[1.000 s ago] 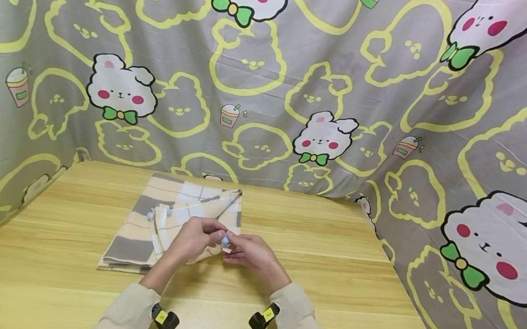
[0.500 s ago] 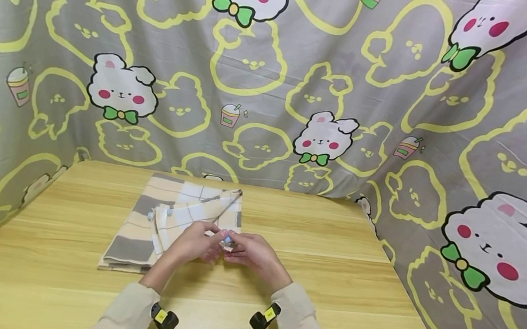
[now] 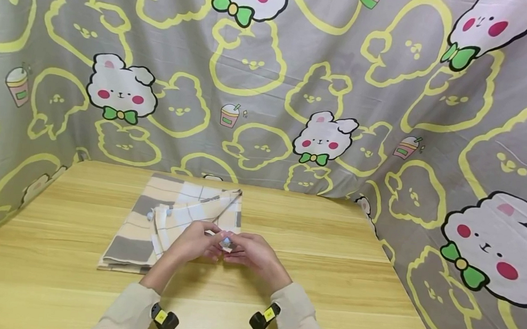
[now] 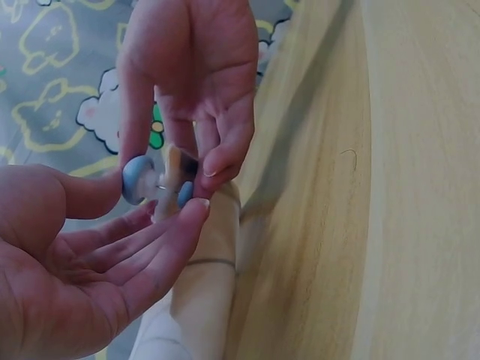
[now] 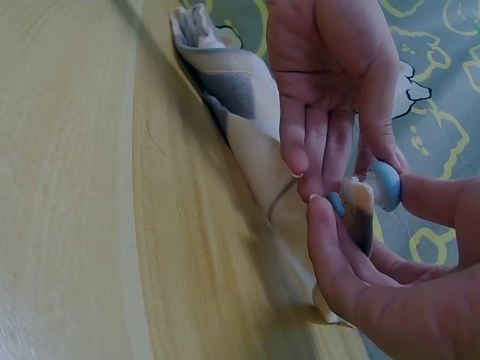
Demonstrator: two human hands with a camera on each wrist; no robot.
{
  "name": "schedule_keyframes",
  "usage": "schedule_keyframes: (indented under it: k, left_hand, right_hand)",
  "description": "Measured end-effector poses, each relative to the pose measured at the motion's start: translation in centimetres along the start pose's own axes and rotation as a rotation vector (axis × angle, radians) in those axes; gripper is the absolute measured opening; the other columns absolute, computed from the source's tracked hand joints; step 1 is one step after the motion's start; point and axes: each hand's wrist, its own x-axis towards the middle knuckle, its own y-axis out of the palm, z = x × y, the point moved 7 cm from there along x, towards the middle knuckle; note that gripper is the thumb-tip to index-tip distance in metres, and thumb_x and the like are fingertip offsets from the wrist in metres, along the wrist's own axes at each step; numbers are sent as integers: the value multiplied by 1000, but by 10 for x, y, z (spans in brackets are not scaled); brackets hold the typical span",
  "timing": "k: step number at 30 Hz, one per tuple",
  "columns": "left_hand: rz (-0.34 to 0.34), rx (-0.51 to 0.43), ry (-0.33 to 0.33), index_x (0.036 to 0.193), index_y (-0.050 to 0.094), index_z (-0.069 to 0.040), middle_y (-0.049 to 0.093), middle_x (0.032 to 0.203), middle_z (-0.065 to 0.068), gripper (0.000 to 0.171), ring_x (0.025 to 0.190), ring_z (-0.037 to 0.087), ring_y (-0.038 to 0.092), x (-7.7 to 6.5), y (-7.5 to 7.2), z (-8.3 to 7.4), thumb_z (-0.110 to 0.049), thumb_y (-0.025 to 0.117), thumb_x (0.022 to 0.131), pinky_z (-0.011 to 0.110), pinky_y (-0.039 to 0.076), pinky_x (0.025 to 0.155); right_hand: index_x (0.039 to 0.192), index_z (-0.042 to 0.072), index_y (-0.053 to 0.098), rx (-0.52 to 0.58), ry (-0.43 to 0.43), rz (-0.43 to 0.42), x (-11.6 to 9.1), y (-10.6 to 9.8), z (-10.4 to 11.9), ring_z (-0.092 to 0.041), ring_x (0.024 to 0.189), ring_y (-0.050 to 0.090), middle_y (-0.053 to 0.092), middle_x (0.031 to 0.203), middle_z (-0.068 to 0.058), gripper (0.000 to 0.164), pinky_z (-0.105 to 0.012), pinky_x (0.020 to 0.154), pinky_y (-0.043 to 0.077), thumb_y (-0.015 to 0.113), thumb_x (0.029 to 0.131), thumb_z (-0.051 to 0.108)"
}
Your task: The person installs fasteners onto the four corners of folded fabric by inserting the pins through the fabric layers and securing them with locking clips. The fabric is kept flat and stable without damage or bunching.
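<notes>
In the head view a beige, grey and white plaid cloth (image 3: 133, 231) lies folded on the table, one layer turned back across it. Near its front right corner, both hands hold a blue mushroom-shaped quilt clip (image 3: 226, 241). The right hand (image 3: 254, 253) pinches it between thumb and fingers. The left hand (image 3: 195, 242) meets it from the other side, thumb on the cap, fingers underneath. In the left wrist view the rounded blue cap (image 4: 137, 180) and the small blue base (image 4: 186, 193) sit on either side of a cloth corner (image 5: 363, 206), joined by a thin metal pin.
Another light-blue clip (image 3: 150, 215) shows at the left corner of the turned-back layer. The wooden table (image 3: 317, 299) extends around the cloth. A grey patterned curtain (image 3: 263, 78) encloses the back and sides. Black wrist cameras (image 3: 165, 320) sit at both cuffs.
The left hand has shifted slightly down and right, its fingers now under the clip. The clip has turned a little between the fingertips; the right hand has hardly moved.
</notes>
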Motion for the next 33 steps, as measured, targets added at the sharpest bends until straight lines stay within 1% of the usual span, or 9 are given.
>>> schedule_keyframes:
  k: [5,10,15,17,20,24,26,28,33]
  left_hand:
    - [-11,18,16,108,66,8,75,85,16,16,72,27,74,0,0,-1,-5,61,100,41,62,71]
    - [-25,33,18,106,66,7,75,83,14,14,70,25,73,-1,1,-1,-5,62,99,41,62,70]
    - [-18,48,20,107,66,6,74,82,16,17,70,28,73,-2,-2,-1,-9,61,100,42,62,69]
    - [-31,87,23,106,67,4,74,79,15,18,69,29,72,-2,-6,-2,-13,61,101,40,61,66]
    - [-86,187,33,103,70,-2,71,77,11,17,67,24,69,-3,-12,-4,-17,63,100,36,58,63]
    - [-120,346,76,96,75,-9,72,86,5,12,74,18,66,-4,-15,-8,-18,67,97,32,51,65]
    - [-88,398,93,91,75,-11,73,89,4,12,77,17,65,-4,-13,-9,-18,67,96,33,51,67]
    - [-26,426,104,89,75,-10,72,86,3,13,76,16,63,-5,-8,-8,-17,67,96,32,49,67]
    - [171,372,90,91,74,-2,71,78,8,13,69,16,62,-7,7,0,-10,65,95,27,48,62]
  right_hand:
    - [116,-12,61,5,-15,-18,0,0,0,-16,79,70,71,89,-8,30,-34,84,60,60,101,14]
    - [116,-12,62,-7,-20,-23,0,0,-1,-15,78,70,71,89,-7,30,-33,83,60,59,101,14]
    - [115,-10,63,-38,-16,-27,-1,-2,1,-17,80,70,72,89,-8,30,-32,81,60,60,101,17]
    - [113,-8,64,-70,-8,-23,-2,-3,2,-18,80,70,71,90,-8,30,-32,80,61,60,101,19]
    - [111,-7,64,-124,5,0,-3,-6,3,-18,79,70,70,89,-8,30,-31,78,61,60,102,21]
    - [111,-8,64,-196,8,38,-5,-9,5,-17,75,69,70,90,-11,30,-32,75,61,59,102,21]
    - [111,-8,64,-233,11,54,-7,-11,6,-17,73,68,71,90,-13,29,-33,75,61,59,101,19]
    - [111,-9,64,-269,14,69,-8,-12,6,-17,72,68,71,89,-14,28,-35,74,61,59,101,18]
    - [107,-11,65,-349,26,95,-11,-11,5,-16,66,65,67,81,-10,27,-32,69,61,59,99,14]
